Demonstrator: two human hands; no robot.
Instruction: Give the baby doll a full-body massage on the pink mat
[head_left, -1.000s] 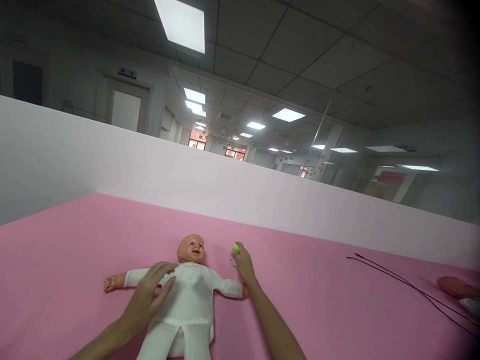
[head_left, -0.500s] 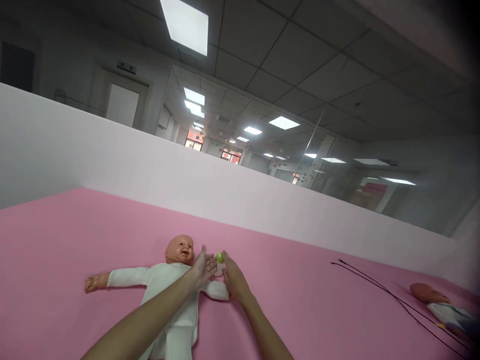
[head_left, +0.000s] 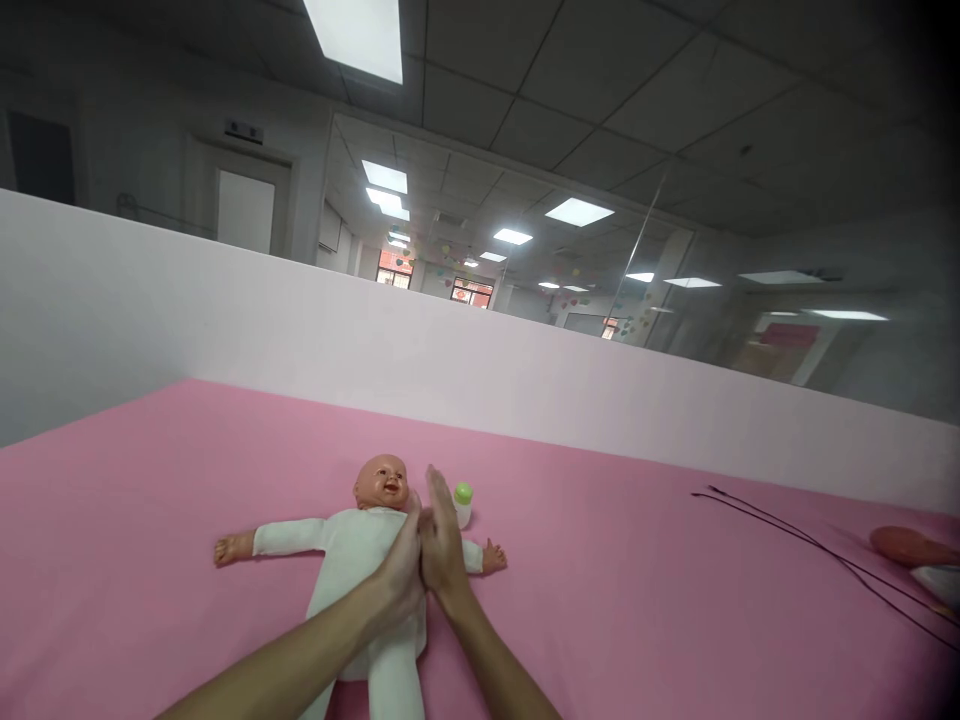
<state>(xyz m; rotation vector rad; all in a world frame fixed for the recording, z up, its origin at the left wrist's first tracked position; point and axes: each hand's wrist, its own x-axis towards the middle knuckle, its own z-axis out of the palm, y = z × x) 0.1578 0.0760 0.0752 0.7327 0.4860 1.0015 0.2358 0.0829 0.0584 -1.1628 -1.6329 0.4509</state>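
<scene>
Palms pressed together above doll's chest, left hand [head_left: 401,570] flat against right hand [head_left: 441,545], fingers straight & closed up, gripping nothing. Baby doll [head_left: 360,560] flat on its back on pink mat [head_left: 637,600], arms spread. Small bottle w/ green cap [head_left: 463,503] upright just beside head, prob. parked within reach. Black cord [head_left: 810,550] & second doll [head_left: 911,555] far right.

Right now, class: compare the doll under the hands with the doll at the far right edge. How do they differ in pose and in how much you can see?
The near doll lies face up, arms spread, in white clothes, nearly whole in view; the far doll is cut off by the frame edge. The left hand and right hand, palms pressed together, are over the near doll; nothing touches the far doll. Both lie on the pink mat.
</scene>
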